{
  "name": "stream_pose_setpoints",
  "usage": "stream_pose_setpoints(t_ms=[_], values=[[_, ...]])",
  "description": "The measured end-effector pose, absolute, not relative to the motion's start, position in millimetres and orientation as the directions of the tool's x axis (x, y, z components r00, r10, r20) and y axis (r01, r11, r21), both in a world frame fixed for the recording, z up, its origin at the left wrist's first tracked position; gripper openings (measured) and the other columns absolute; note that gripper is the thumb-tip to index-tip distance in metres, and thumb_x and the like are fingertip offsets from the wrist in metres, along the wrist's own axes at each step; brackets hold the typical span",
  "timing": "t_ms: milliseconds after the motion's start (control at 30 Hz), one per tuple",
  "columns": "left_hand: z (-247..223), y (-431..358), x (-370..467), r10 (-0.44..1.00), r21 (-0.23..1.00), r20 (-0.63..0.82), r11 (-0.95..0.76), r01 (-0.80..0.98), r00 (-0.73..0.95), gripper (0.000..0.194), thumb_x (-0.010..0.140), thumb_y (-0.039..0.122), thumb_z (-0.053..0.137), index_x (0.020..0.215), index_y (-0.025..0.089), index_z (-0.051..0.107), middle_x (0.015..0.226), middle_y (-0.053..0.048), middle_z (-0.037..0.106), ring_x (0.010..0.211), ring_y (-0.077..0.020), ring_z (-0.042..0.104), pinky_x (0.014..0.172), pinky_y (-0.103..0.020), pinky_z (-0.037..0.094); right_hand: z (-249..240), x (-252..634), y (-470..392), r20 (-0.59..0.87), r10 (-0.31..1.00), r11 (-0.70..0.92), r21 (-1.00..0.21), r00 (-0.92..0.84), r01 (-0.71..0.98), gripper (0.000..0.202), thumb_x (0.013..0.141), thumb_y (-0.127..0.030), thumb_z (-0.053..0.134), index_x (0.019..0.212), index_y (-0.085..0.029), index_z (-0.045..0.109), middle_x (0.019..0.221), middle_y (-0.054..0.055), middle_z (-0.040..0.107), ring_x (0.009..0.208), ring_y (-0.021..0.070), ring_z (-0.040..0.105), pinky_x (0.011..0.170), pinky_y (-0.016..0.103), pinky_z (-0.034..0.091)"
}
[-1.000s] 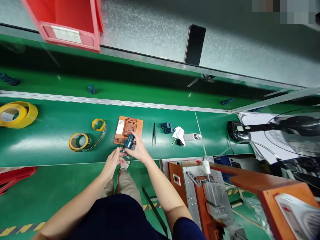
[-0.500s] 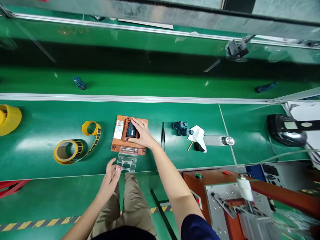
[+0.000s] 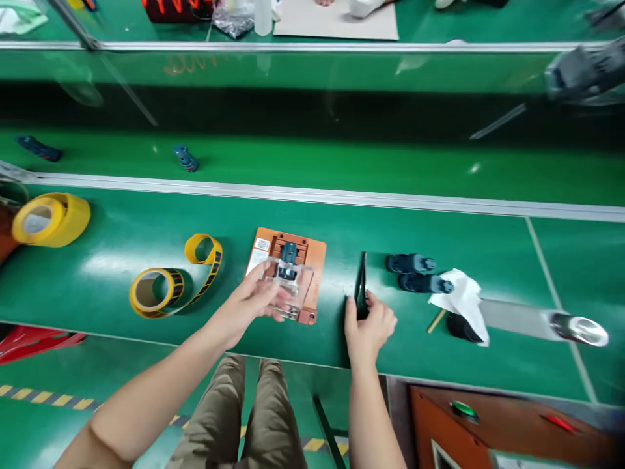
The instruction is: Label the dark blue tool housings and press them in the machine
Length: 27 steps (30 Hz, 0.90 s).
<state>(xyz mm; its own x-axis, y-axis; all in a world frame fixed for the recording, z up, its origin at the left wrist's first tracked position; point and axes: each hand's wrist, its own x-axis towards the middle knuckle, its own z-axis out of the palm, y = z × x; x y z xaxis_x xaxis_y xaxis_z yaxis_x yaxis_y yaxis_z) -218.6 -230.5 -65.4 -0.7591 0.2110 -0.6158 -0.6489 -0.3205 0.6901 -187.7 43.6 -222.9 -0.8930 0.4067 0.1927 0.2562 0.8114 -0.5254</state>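
An orange fixture (image 3: 317, 260) lies on the green bench with a dark blue part (image 3: 288, 253) seated in it. Its clear hinged cover (image 3: 303, 281) is tilted up over the lower half of the fixture. My left hand (image 3: 258, 296) grips the cover's left side between thumb and fingers. To the right of the fixture, my right hand (image 3: 370, 319) has thumb and fingers closed round the lower end of black tweezers (image 3: 362, 277), which point away from me on the bench.
Left of the fixture are a roll of yellow label tape (image 3: 146, 290) and a larger yellow roll (image 3: 73, 218). At right lie two dark blue parts (image 3: 409, 263), a white cloth (image 3: 459, 296) and a metal-capped item (image 3: 579, 327). A metal rail (image 3: 342, 200) borders the bench's far side.
My left hand has raised the clear cover from its folded-down position towards the part. My right hand has left the part and moved right to the tweezers. The camera view has shifted.
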Motion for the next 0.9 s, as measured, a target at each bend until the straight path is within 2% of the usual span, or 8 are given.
stream_pose_setpoints(t_ms=[167,267,367,467,567,633,767,900], values=[[-82.2,-241.3,-235.2,0.223,0.719,-0.637,-0.174,-0.673,-0.738,0.068,0.084,0.046,0.074,0.142,0.021,0.050,0.102,-0.012,0.072,0.083,-0.0225,0.070,0.072,-0.036,0.056,-226.8,-193.0,44.9,0.186,0.439,0.767,-0.586,-0.879,0.259,0.042,0.095,-0.052,0.046,0.097,-0.015,0.064,0.087,0.013,0.063,0.088,0.0304,0.053,0.084,0.047,0.042],[-88.0,-279.0,-231.1,0.043,0.870,-0.449,0.251,-0.425,-0.893,0.044,0.089,0.045,0.064,0.126,0.022,0.065,0.101,-0.010,0.071,0.086,-0.0233,0.068,0.077,-0.039,0.055,-222.9,-188.6,47.7,0.148,0.480,0.703,-0.655,-0.865,0.278,0.039,0.093,-0.053,0.048,0.093,-0.016,0.063,0.087,0.012,0.062,0.088,0.0294,0.053,0.083,0.048,0.043],[-95.0,-323.4,-237.5,-0.070,0.627,-0.045,0.775,-0.082,-0.997,0.030,0.093,0.040,0.058,0.109,0.020,0.074,0.105,-0.014,0.070,0.101,-0.0292,0.062,0.095,-0.047,0.047,-216.0,-177.9,42.7,0.031,0.605,0.473,-0.818,-0.795,0.328,0.041,0.087,-0.055,0.060,0.099,-0.016,0.064,0.090,0.008,0.062,0.082,0.0242,0.055,0.079,0.044,0.046],[-106.4,-351.1,-254.0,0.042,0.352,-0.006,0.935,0.037,-0.999,0.033,0.092,0.042,0.060,0.113,0.021,0.074,0.108,-0.016,0.070,0.105,-0.0338,0.061,0.096,-0.049,0.046,-204.5,-174.5,29.2,-0.206,0.685,-0.007,-0.961,-0.698,0.277,0.044,0.074,-0.051,0.078,0.102,-0.020,0.065,0.087,0.001,0.061,0.072,0.0165,0.055,0.072,0.035,0.046],[-117.8,-361.5,-265.9,0.025,0.331,-0.178,0.943,-0.036,-0.984,0.023,0.087,0.037,0.066,0.102,0.021,0.075,0.092,-0.014,0.074,0.086,-0.0321,0.068,0.081,-0.041,0.052,-186.4,-183.9,12.1,-0.424,0.544,-0.454,-0.874,-0.724,0.171,0.042,0.063,-0.040,0.090,0.093,-0.021,0.068,0.082,-0.003,0.057,0.069,0.0112,0.053,0.067,0.028,0.047],[-120.9,-366.4,-264.8,-0.052,0.438,-0.203,0.888,-0.139,-0.978,0.014,0.084,0.030,0.068,0.094,0.024,0.075,0.086,-0.010,0.075,0.078,-0.0294,0.070,0.076,-0.038,0.054,-171.6,-192.9,-0.3,-0.466,0.428,-0.607,-0.783,-0.775,0.136,0.037,0.066,-0.035,0.090,0.094,-0.021,0.071,0.081,-0.003,0.054,0.070,0.0098,0.052,0.066,0.026,0.049],[-113.9,-377.5,-242.2,-0.223,0.825,-0.248,0.461,-0.326,-0.943,0.030,0.078,0.036,0.075,0.106,0.025,0.073,0.090,-0.005,0.077,0.085,-0.0258,0.074,0.079,-0.035,0.059,-145.2,-205.5,-31.0,-0.397,0.319,-0.663,-0.742,-0.860,0.097,0.031,0.074,-0.038,0.086,0.100,-0.026,0.073,0.085,-0.001,0.055,0.075,0.0113,0.055,0.068,0.027,0.053],[-101.3,-381.3,-218.6,-0.297,0.895,-0.388,0.104,-0.434,-0.872,0.050,0.070,0.040,0.084,0.114,0.020,0.071,0.090,-0.004,0.078,0.083,-0.0234,0.076,0.076,-0.036,0.063,-130.7,-213.2,-72.8,-0.319,0.159,-0.560,-0.808,-0.934,0.181,0.022,0.076,-0.035,0.085,0.092,-0.028,0.073,0.088,0.000,0.064,0.078,0.0135,0.063,0.072,0.030,0.057]])
